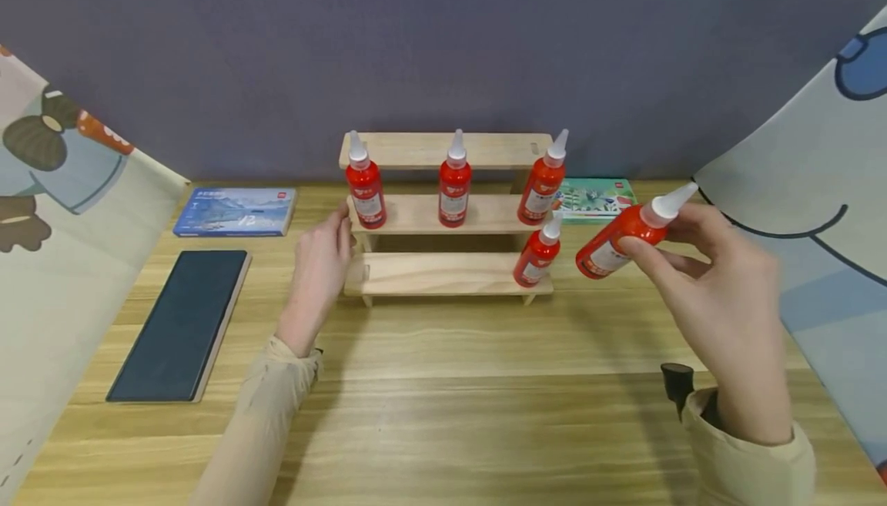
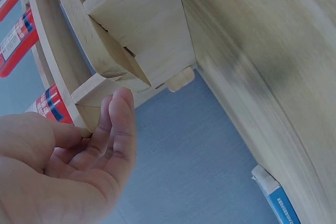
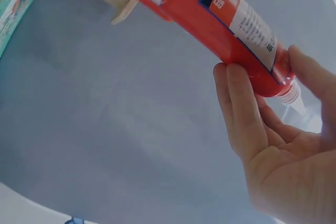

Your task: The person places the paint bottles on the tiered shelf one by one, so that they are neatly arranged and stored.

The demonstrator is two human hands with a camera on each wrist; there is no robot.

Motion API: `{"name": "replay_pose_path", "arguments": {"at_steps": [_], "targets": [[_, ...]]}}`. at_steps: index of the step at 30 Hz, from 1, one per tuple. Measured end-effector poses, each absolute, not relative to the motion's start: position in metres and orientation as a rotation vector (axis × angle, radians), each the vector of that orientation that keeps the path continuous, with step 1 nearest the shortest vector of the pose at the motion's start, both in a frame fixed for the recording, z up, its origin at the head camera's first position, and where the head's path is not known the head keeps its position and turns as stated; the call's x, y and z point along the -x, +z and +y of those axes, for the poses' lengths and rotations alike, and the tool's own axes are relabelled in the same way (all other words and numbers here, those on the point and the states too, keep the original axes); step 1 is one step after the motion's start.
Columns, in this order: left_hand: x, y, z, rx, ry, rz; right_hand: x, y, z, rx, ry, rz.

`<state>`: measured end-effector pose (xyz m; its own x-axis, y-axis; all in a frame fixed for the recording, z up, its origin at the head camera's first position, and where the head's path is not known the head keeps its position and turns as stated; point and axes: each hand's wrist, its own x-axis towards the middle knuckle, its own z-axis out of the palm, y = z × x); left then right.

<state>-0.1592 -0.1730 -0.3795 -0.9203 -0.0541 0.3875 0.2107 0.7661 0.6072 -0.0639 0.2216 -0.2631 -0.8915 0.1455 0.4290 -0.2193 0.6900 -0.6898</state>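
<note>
Bottle (image 1: 627,235) pinched in my right hand (image 1: 721,313), long axis tilted, nozzle toward upper right; rack (image 1: 443,271) lies left. Left hand (image 1: 320,259), fingers relaxed, touches its left end.

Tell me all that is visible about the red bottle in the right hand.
The red bottle looks like glossy plastic, with a white pointed nozzle and a white printed label. It is tilted, nozzle up and to the right, held in the air right of the wooden shelf. The right hand grips it near the neck.
</note>
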Motion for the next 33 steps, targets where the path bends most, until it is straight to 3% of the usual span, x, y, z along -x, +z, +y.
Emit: {"name": "replay_pose_path", "arguments": {"at_steps": [21, 33], "targets": [[0.159, -0.380, -0.174, 0.103, -0.963, -2.596, 0.077, -0.276, 0.172, -0.390, 1.101, -2.505], [0.160, -0.380, -0.174, 0.095, -0.961, -2.601, 0.096, -0.292, 0.145, -0.398, 1.162, -2.576]]}}
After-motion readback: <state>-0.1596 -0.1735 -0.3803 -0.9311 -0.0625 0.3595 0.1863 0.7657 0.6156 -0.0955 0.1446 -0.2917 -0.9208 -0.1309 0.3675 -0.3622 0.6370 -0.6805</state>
